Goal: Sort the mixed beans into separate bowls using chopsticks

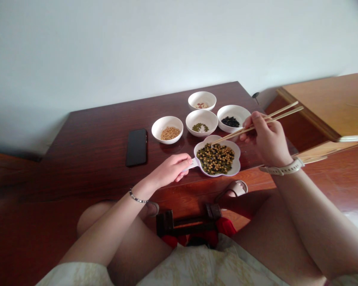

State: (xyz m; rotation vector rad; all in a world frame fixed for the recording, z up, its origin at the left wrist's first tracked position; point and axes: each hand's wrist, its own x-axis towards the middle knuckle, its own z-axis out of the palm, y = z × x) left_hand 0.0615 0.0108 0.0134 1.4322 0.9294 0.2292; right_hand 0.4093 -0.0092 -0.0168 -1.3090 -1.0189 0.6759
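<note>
My left hand (176, 167) is closed around the short handle of a white flower-shaped bowl (238, 163) at the table's front edge. Mixed yellow, green and black beans (216, 159) cover its bottom. A pair of wooden chopsticks (282, 112) is gripped in my right hand (268, 137), their tips down at the beans near the bowl's far left side. Behind stand white round bowls: one with yellow beans (170, 133), one with green beans (200, 127), one with black beans (230, 121), and a farthest one with reddish and pale bits (201, 105) too small to name.
A black phone (136, 147) lies on the dark wooden table (101, 131) left of the bowls. A lighter wooden cabinet (331, 103) stands at the right. The wall (137, 47) is behind the table, and my legs are below its front edge.
</note>
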